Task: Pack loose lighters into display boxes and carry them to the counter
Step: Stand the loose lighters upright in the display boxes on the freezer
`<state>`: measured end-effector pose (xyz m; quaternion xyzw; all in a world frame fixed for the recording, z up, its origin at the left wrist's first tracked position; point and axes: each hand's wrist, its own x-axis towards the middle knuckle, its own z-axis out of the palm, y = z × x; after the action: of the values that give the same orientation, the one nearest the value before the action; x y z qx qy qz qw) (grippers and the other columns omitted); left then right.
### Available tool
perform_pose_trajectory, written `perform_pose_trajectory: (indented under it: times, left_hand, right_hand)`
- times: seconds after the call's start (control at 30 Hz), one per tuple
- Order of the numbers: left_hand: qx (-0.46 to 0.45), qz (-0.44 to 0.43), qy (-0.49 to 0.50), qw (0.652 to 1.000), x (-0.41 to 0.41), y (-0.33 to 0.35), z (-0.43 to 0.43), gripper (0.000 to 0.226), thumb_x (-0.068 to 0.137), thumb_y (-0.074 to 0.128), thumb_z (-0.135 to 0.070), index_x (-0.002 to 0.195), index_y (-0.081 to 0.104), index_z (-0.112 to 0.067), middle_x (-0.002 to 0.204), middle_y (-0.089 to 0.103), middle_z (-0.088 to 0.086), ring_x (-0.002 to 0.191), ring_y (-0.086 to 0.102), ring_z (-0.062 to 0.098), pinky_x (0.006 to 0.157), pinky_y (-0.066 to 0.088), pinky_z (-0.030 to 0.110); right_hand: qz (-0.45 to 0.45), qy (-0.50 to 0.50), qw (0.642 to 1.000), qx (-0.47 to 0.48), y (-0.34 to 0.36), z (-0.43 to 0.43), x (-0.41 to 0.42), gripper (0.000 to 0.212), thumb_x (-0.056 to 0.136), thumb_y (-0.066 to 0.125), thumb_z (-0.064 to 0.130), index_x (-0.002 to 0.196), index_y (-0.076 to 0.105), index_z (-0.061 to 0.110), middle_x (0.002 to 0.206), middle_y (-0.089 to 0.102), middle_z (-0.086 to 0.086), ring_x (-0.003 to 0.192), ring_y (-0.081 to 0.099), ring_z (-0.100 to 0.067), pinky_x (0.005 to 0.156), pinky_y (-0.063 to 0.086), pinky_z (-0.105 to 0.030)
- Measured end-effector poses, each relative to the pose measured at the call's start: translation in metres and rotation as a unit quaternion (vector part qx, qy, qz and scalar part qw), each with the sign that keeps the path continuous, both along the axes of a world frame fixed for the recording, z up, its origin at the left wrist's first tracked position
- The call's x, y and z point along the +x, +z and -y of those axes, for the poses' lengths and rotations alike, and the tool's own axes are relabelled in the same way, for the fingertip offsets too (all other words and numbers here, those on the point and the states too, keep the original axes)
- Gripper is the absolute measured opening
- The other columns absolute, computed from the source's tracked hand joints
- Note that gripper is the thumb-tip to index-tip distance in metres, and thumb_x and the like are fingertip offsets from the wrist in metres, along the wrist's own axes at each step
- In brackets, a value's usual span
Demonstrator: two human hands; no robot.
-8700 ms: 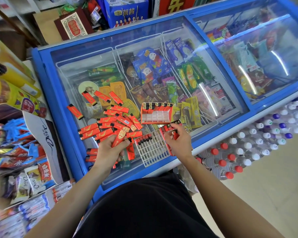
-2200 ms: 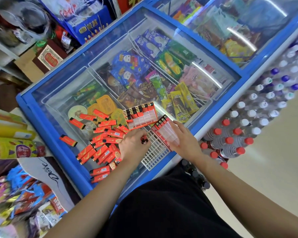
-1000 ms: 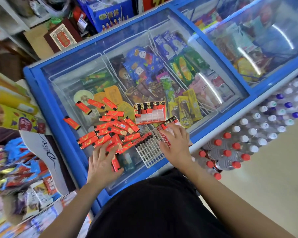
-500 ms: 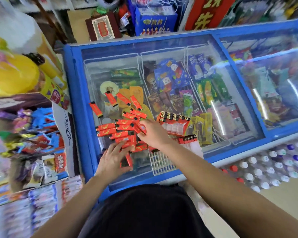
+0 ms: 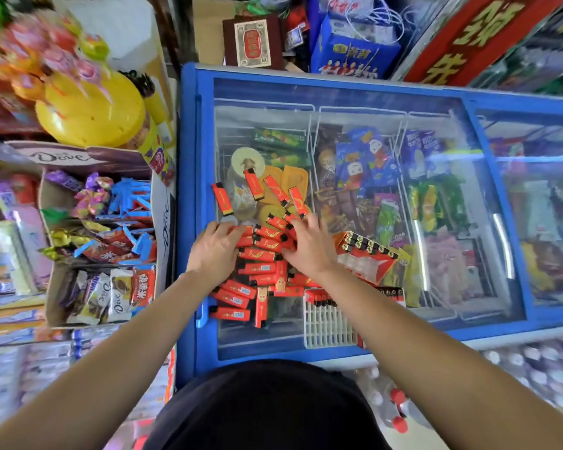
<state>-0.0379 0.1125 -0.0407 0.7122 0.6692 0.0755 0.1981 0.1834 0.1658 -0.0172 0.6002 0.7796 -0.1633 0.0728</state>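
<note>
view: head camera, looking down over a chest freezer [image 5: 189, 190] with a blue frame
left hand [image 5: 213, 251]: palm down on the left edge of the lighter pile [image 5: 260, 264]; fingers laid out nearly straight over the top lighters; nothing clenched, no lighter grasped
right hand [image 5: 309, 246]: palm down on the right side of the same pile; fingers spread, tips touching lighters; grip released, flat contact only
lighter pile: red lighters with black caps, heaped on the glass lid [image 5: 355, 92] at the freezer's left end, between and under both hands; some lie below the wrists, towards the near edge
stray lighters [image 5: 254, 189]: four lie apart, just beyond the pile, on the glass
display box [image 5: 368, 254]: red, tilted, just right of the right hand; a row of black lighter caps along its upper edge; remaining slots look unfilled
second box [image 5: 390, 292]: partly hidden by the right forearm; a few black caps show
white grid tray [image 5: 325, 323]: flat on the glass, near edge, under the right forearm
under glass: ice-cream packets [image 5: 364, 164] in wire baskets
left of freezer: open Dove carton [image 5: 163, 216] with sweets
floor, lower right: bottles [image 5: 397, 414] with red caps; blurred
</note>
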Motion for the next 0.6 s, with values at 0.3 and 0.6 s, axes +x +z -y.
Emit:
perform_pose_trajectory:
  times: [0.3, 0.6]
  left_hand:
    - [-0.099, 0.027, 0.033, 0.994, -0.008, 0.001, -0.02, 0.046, 0.084, 0.079, -0.027, 0.126, 0.063, -0.018, 0.117, 0.058, 0.007, 0.109, 0.058, 0.031, 0.085, 0.055, 0.048]
    - [-0.121, 0.012, 0.031, 0.992, -0.005, 0.006, -0.022, 0.039, 0.084, 0.073, -0.026, 0.122, 0.062, -0.021, 0.103, 0.064, 0.005, 0.092, 0.065, 0.03, 0.068, 0.05, 0.037]
  right_hand:
    - [0.056, 0.033, 0.994, -0.089, 0.002, -0.034, -0.024, 0.094, 0.071, 0.075, 0.069, 0.141, 0.039, 0.019, 0.142, 0.035, -0.009, 0.129, 0.04, -0.037, 0.101, 0.041, -0.05]
    - [0.049, 0.04, 0.991, -0.115, 0.003, -0.041, -0.029, 0.101, 0.057, 0.088, 0.061, 0.134, 0.041, 0.016, 0.136, 0.039, -0.005, 0.128, 0.04, -0.032, 0.098, 0.047, -0.051]
